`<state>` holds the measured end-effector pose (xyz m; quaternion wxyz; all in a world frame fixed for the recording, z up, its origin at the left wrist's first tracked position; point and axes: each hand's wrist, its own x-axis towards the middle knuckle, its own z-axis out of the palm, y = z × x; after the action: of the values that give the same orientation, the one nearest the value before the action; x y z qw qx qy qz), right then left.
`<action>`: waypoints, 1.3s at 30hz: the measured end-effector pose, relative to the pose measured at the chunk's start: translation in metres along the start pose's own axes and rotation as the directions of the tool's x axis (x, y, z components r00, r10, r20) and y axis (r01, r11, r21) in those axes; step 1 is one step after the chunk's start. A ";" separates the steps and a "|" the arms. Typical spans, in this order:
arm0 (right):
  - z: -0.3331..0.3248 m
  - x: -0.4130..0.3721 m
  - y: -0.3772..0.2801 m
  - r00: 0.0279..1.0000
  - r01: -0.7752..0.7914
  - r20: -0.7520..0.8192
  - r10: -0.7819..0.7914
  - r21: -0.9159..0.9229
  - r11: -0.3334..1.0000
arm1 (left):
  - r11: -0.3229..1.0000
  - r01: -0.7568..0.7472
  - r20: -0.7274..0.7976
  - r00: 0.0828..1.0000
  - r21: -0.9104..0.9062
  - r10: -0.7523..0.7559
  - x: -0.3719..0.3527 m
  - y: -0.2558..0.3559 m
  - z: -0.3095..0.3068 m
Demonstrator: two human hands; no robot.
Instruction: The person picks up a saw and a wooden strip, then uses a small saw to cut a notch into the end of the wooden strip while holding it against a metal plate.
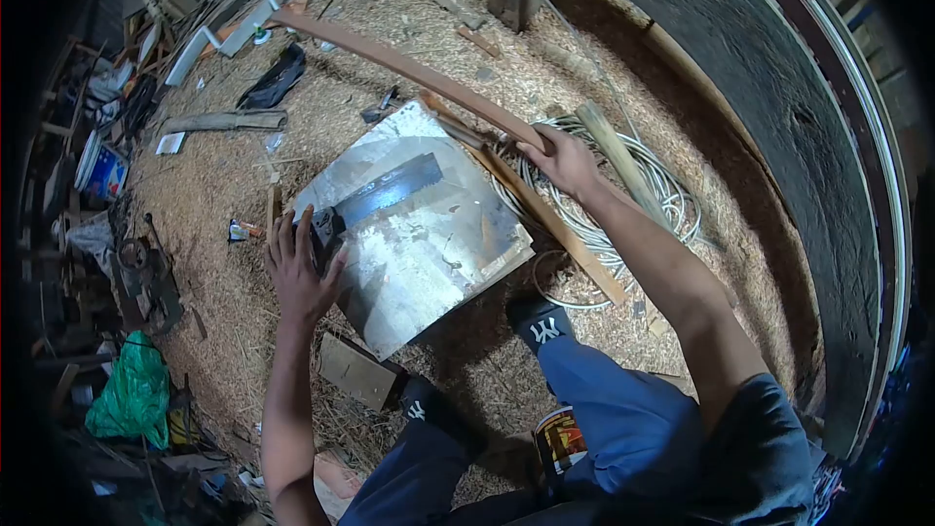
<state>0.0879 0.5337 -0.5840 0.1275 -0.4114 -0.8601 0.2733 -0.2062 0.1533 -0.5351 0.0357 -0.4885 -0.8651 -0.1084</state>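
The right hand [567,162] grips one end of a wood strip [419,72]. The left hand [304,273], spread wide, is at the handle [327,232] of the saw [392,189], which lies flat on the surface [399,278].

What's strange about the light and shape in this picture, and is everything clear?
In the head view, the picture's rim fades to black, and the heavy beam and wooden strip look bowed, probably from lens distortion; the same view shows glare on the pale panel and saw blade, with shadow below the panel's near edge; its far left is too dim to read.
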 end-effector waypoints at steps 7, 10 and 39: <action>-0.010 0.010 -0.023 0.991 0.134 0.013 -0.134 0.003 0.991 | 1.000 0.021 -0.017 1.000 -0.002 -0.021 0.003 0.000 -0.001; -0.017 0.009 -0.040 0.991 0.131 0.038 -0.131 -0.012 0.991 | 0.999 0.051 -0.030 0.998 0.006 -0.051 0.001 -0.004 -0.007; -0.027 0.066 -0.077 0.812 0.564 0.302 -0.500 -0.182 0.805 | 0.896 0.428 -0.240 0.864 -0.115 -0.443 -0.058 -0.131 -0.026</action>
<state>0.0094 0.5557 -0.5179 0.0392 -0.1291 -0.9784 0.1568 -0.2891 0.0337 -0.5399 0.1093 -0.2628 -0.9372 -0.2015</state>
